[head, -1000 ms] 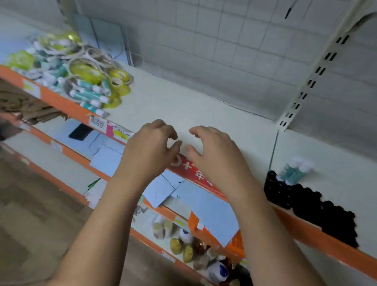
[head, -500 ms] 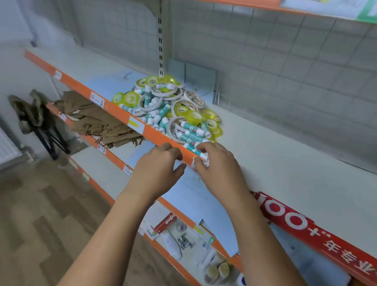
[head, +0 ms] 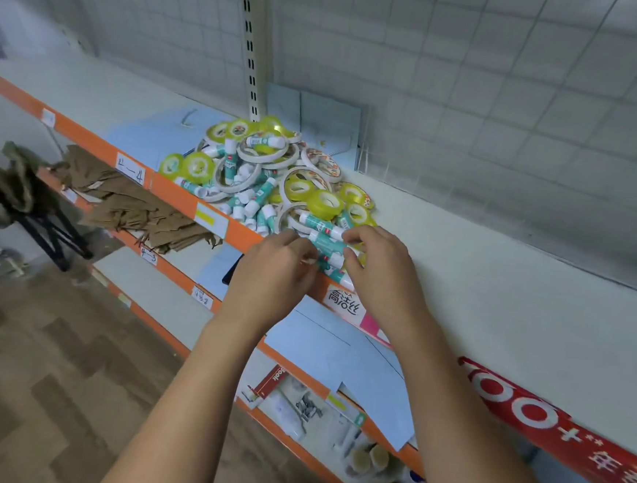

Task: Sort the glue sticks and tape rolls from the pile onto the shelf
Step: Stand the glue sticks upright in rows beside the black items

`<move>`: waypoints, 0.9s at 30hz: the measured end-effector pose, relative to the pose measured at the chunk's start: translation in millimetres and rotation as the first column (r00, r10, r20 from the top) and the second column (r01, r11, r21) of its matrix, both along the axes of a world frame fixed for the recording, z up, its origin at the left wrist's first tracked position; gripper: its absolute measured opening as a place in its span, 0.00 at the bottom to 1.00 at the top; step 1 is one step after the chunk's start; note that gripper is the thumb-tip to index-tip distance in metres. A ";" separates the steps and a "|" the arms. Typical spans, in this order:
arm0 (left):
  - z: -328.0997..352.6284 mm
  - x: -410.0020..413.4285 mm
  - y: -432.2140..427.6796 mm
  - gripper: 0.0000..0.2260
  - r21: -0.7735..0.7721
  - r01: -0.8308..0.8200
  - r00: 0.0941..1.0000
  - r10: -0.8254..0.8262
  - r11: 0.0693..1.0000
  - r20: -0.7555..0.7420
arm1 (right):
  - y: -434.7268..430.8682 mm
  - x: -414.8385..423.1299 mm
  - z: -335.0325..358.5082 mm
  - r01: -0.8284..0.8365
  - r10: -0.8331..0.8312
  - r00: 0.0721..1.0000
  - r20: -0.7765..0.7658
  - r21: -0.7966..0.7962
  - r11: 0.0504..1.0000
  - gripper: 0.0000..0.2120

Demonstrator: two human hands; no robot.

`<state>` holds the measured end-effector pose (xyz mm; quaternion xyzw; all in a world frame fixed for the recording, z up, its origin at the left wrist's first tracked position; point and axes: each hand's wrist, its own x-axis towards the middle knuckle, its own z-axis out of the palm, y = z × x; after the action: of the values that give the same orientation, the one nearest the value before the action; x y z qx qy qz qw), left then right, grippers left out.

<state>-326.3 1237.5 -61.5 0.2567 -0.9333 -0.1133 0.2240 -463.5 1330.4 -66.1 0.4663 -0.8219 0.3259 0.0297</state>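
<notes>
Teal-and-white plastic glue sticks (head: 253, 207), short smooth cylinders, are heaped with flat tape rolls (head: 327, 203), some glossy yellow and some matte cream, in a pile (head: 267, 149) on the smooth white shelf (head: 495, 293), close behind its orange front rail (head: 172, 191). At the pile's near edge the left hand (head: 281, 261) and right hand (head: 379, 269) curl their fingers round opposite ends of one glue stick (head: 326, 244). It lies flat, long axis running left to right roughly along the rail; fingers hide its cap end. Wire grid (head: 473, 101) backs the shelf
</notes>
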 end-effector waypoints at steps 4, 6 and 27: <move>2.1 -5.5 -14.6 0.06 -0.028 0.017 0.999 -0.018 0.999 -0.041 | -22.5 -7.0 1.1 -0.017 0.017 0.999 -0.051 -0.010 1.000 0.10; 1.8 -8.6 -19.4 0.06 -0.033 0.034 0.998 -0.036 0.999 -0.045 | -32.8 -10.4 2.2 -0.028 0.029 0.997 -0.065 0.016 0.999 0.10; -14.5 -27.8 -56.6 0.11 -0.125 0.336 0.941 -0.327 0.934 0.085 | -52.6 -12.8 15.6 0.010 -0.019 0.999 0.035 0.239 0.971 0.20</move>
<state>-354.1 1180.9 -76.0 0.0831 -0.9754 -0.0765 0.1893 -476.4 1277.8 -50.5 0.4542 -0.8589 0.2332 -0.0395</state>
